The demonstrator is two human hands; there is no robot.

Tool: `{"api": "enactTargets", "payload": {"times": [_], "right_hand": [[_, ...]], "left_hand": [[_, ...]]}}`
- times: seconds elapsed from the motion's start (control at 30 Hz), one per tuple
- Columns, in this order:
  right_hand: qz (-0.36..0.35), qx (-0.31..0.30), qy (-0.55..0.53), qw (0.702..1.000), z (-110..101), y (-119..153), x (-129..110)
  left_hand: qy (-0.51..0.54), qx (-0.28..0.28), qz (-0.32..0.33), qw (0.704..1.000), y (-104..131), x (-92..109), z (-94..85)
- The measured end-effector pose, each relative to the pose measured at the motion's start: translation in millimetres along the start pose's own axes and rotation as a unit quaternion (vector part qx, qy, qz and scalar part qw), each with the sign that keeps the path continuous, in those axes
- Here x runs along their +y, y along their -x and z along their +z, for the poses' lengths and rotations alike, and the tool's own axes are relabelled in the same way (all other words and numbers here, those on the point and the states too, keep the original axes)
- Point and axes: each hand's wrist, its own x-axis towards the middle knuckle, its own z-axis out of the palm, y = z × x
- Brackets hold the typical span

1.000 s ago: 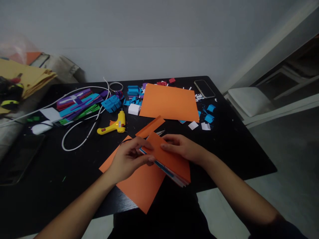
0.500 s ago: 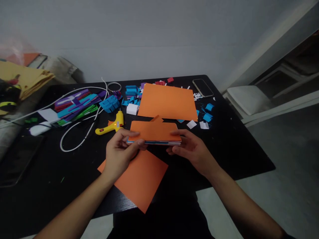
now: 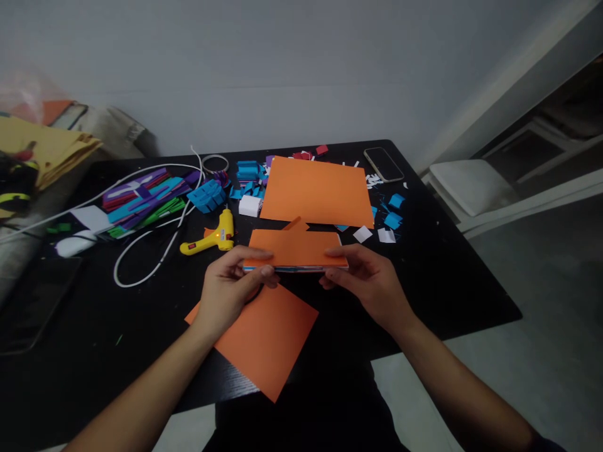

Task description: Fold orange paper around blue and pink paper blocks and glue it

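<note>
Between both hands is a flat stack of paper [image 3: 299, 247], orange on top, with blue and white layers showing along its front edge. My left hand [image 3: 230, 282] grips its left end, thumb along the front edge and fingers over the top. My right hand [image 3: 370, 276] pinches the right end the same way. Below the stack, an orange sheet [image 3: 268, 342] lies at an angle, partly hidden by my left hand. Behind it a larger orange sheet [image 3: 316, 191] rests on the black table. A dark curved object by my left fingers is mostly covered.
A yellow glue gun [image 3: 214, 237] lies left of the stack, near a looped white cable [image 3: 136, 282]. Coloured paper strips [image 3: 146, 194], blue paper pieces [image 3: 207, 196] and white squares [image 3: 362, 234] are scattered about. A phone [image 3: 384, 164] sits at the back right.
My right hand's fingers have closed in on the stack's right end, with the thumb now at the front edge. The stack has shifted slightly right and its layers look more even.
</note>
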Motion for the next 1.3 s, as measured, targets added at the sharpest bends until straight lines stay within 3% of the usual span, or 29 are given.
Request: {"api": "enactTargets", "payload": {"times": [0.6,1.3], "right_hand": [[-0.011,0.017,-0.027,0.999,2.1,0.6,-3.9],[-0.004,0.024,-0.069,0.997,5.0,-0.4,1.8]], "left_hand": [[0.035,-0.011,-0.032,0.999,0.8,-5.6,-4.7],[0.034,0.024,-0.049,0.998,3.7,7.4,3.1]]}}
